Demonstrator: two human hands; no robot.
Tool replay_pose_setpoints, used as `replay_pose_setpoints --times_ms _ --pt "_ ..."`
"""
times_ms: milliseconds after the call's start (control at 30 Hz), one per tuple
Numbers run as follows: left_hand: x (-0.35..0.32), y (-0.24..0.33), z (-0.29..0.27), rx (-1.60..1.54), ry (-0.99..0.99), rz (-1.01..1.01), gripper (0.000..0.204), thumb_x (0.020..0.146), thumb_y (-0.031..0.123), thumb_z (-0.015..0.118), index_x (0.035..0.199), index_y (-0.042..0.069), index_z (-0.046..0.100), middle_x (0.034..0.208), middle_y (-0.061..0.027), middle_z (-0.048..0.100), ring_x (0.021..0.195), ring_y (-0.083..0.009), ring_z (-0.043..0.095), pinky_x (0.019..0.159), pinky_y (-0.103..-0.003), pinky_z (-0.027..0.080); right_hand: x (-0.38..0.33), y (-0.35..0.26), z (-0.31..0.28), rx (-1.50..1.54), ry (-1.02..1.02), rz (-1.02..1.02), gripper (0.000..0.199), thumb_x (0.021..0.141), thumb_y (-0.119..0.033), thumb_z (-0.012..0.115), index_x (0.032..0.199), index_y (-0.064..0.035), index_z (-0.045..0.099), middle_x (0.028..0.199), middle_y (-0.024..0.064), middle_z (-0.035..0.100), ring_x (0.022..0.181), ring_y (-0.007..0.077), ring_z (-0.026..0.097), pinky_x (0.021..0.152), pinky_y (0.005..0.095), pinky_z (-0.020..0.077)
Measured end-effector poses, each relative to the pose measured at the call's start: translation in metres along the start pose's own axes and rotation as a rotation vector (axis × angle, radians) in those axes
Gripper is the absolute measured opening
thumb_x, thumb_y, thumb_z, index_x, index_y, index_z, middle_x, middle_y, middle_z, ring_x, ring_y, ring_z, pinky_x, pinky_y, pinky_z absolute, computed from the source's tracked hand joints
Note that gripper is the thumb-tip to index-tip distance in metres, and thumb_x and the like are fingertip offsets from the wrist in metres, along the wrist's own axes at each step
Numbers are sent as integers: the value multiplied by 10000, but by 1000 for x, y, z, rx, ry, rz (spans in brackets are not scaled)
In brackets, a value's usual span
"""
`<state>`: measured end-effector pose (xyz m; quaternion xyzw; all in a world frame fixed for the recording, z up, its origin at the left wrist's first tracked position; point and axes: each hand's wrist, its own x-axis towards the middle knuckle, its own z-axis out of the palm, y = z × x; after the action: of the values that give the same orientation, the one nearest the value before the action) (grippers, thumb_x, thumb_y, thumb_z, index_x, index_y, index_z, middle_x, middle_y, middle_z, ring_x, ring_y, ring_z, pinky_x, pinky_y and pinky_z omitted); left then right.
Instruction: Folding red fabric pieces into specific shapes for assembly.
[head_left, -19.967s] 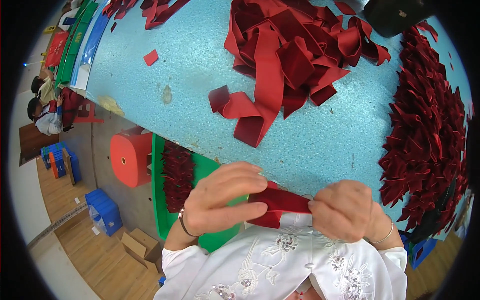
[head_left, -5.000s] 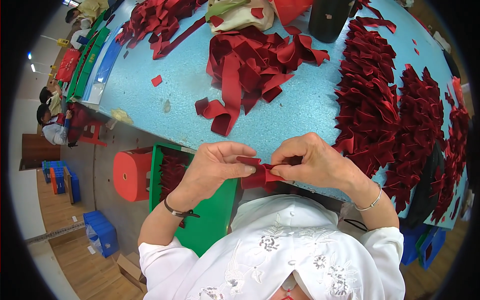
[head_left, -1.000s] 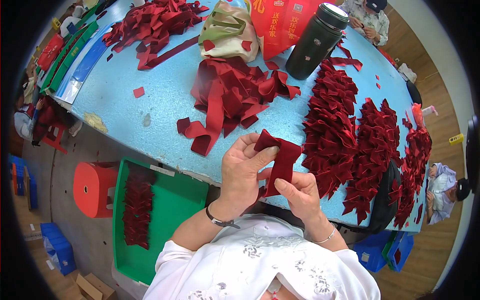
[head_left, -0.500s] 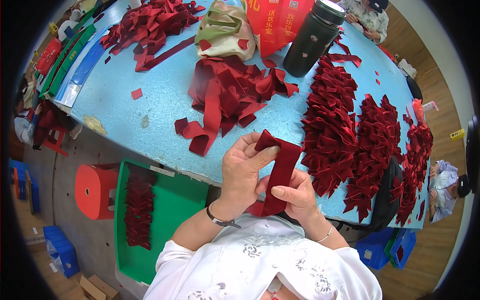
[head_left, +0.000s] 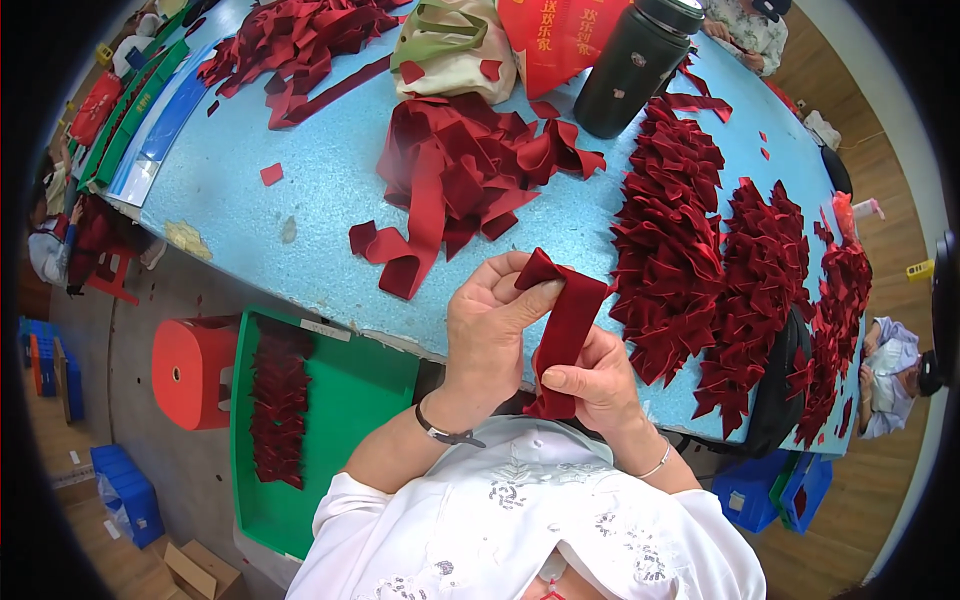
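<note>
Left hand (head_left: 490, 338) pinches ribbon (head_left: 574, 318) near its upper end | right hand (head_left: 598, 385) grips it lower | ribbon spans between hands | pile (head_left: 455, 165) beyond left hand | risk: ribbon could slip or twist if either pinch loosens

Workshop, blue worktable (head_left: 325, 175), heaped red ribbons (head_left: 455, 165), green tray (head_left: 365, 400), blue crates (head_left: 128, 495), co-workers (head_left: 885, 385)

Print and labels: one item clear, rest too small

Glossy red bag (head_left: 535, 70), just past 12 o'clock: columns of gold-yellow characters (head_left: 548, 35), running up to view's top edge. Long green plastic tray (head_left: 118, 138), 10 o'clock: pale marks on side, unreadable. Shallow green plastic tray (head_left: 365, 410), near 9: white rim label (head_left: 325, 329), unreadable. Blue plastic crate (head_left: 757, 490), 4 o'clock: small white tag (head_left: 737, 501), unreadable.
</note>
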<state>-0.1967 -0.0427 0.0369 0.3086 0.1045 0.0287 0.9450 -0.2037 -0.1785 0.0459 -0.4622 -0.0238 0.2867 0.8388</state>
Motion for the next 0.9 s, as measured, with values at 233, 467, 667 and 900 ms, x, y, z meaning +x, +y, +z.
replay_pose_setpoints --times_ms 233,467,667,900 --pt "-2 4 4 1 33 -17 318 815 -35 678 1082 -30 505 991 -119 671 873 -141 635 806 -252 513 -2 3 -8 -15 -11 61 124 813 -39 691 922 7 651 840 73 642 724 131 597 661 274 489" --pt "-5 2 3 62 40 16 313 826 -25 671 1093 -44 508 1002 -117 670 872 -135 633 810 -246 503 3 7 -8 -2 15 38 93 836 -32 653 923 -2 669 845 49 648 762 121 592 698 272 465" --pt "-5 -1 2 73 25 17 308 836 -7 668 1097 -48 510 1011 -113 669 888 -130 628 830 -243 480 11 9 -14 25 104 23 106 825 6 627 920 -5 672 837 38 657 749 105 581 691 261 454" --pt "-3 -4 -1 55 40 3 332 838 4 669 1118 -46 497 1025 -108 665 930 -134 619 859 -251 459 8 12 -14 -126 113 -65 128 837 -27 642 957 4 673 874 41 668 771 95 583 710 249 455"
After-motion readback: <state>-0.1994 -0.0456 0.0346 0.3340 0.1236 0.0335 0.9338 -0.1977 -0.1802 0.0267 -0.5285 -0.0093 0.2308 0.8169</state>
